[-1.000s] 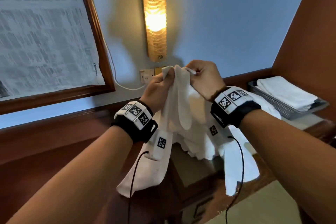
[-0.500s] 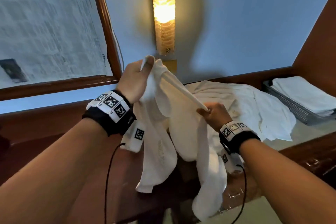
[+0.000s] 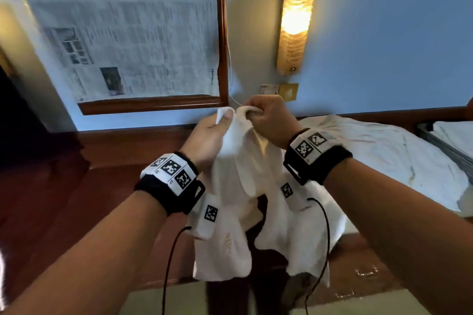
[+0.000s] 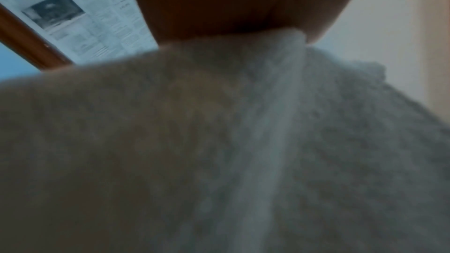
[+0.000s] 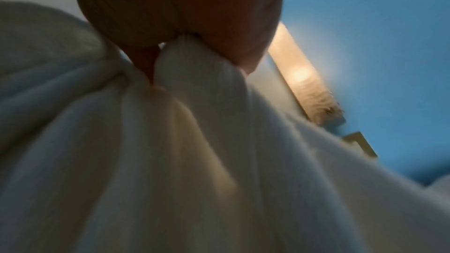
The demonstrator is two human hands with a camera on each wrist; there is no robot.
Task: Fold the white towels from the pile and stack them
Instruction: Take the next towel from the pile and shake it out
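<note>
A white towel (image 3: 238, 186) hangs in the air in front of me, held up by both hands close together at its top edge. My left hand (image 3: 217, 128) pinches one corner between thumb and fingers; the cloth (image 4: 219, 141) fills the left wrist view. My right hand (image 3: 266, 115) grips a bunched bit of the top edge beside it, and the right wrist view shows the folds (image 5: 194, 141) fanning down from the fingers. The pile of white towels (image 3: 384, 153) lies crumpled on the wooden table to the right, behind the hanging towel.
A grey basket (image 3: 442, 148) at the far right holds a folded white towel (image 3: 458, 135). The dark wooden table (image 3: 51, 199) runs along a blue wall with a lit lamp (image 3: 297, 15), a wall socket (image 3: 279, 91) and a newspaper-covered window (image 3: 128, 33).
My right hand rose from low on the towel's edge up to the top, next to my left hand. The view has swung left and down.
</note>
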